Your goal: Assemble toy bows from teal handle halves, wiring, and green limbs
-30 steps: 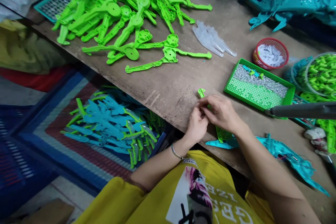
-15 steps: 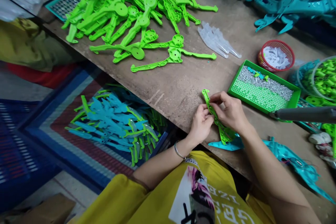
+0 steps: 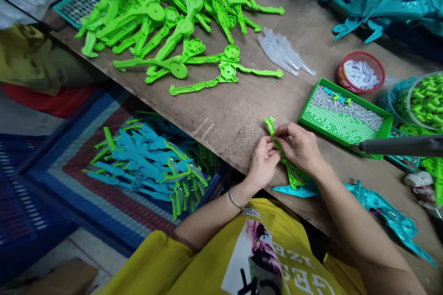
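Near the table's front edge, a long, narrow green plastic part [image 3: 295, 177] is held at a slant, its hooked end pointing away from me. My left hand [image 3: 263, 162] is closed around its left side, fingers curled against it. From the right, my right hand [image 3: 300, 148] pinches at its upper half, thumb and fingertips together. Whether a small piece sits between those fingertips is hidden. Wires show in the part's wide lower end. Below it, partly under my right forearm, lie blue plastic shells [image 3: 377, 205] with thin wires.
Similar green parts [image 3: 187, 23] are heaped at the back left, near clear plastic pieces [image 3: 282, 50]. A green basket [image 3: 346, 140] of screws, a red basket [image 3: 382, 71] and a gray tool [image 3: 401, 145] lie right. Below the table's left edge stands a blue crate [image 3: 86, 212].
Both hands stay closed on the green part in nearly the same place. My right fingertips have shifted slightly along it. The whole view has moved a little.
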`<move>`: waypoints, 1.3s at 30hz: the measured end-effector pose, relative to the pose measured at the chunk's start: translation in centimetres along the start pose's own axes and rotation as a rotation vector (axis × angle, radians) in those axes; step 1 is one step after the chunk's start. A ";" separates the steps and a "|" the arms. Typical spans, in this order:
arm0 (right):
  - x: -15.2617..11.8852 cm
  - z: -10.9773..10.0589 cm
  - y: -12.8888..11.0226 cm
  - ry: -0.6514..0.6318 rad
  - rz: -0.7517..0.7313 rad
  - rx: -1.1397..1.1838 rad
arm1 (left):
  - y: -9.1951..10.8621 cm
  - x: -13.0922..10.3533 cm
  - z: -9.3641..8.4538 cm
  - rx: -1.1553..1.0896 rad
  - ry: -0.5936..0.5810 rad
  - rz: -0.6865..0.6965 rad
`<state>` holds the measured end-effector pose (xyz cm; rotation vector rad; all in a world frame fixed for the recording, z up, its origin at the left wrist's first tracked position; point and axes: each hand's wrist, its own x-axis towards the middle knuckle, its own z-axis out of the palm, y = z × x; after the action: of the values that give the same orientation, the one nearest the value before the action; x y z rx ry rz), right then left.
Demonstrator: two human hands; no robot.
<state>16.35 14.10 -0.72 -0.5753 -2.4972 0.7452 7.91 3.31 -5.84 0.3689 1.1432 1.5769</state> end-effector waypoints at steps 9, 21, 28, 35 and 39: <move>-2.5 0.1 -1.8 -0.111 -0.137 -0.406 | 0.0 -0.1 0.2 -0.004 0.034 0.011; -2.9 -1.4 -1.1 -0.002 0.381 0.349 | 0.6 -0.2 0.5 -0.062 -0.031 -0.043; -5.7 -3.6 -2.5 0.075 0.400 0.070 | 1.1 -0.3 0.4 -0.075 -0.014 -0.123; -9.4 -2.3 -6.5 0.045 0.377 -0.288 | 1.6 -0.8 0.8 -0.103 -0.011 -0.155; -10.7 -0.5 -7.0 0.065 0.386 -0.439 | 1.4 -1.0 0.9 -0.077 -0.029 -0.125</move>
<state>23.45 3.50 0.45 -1.2397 -2.5254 0.2890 8.14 2.95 -3.90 0.2631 1.0595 1.4965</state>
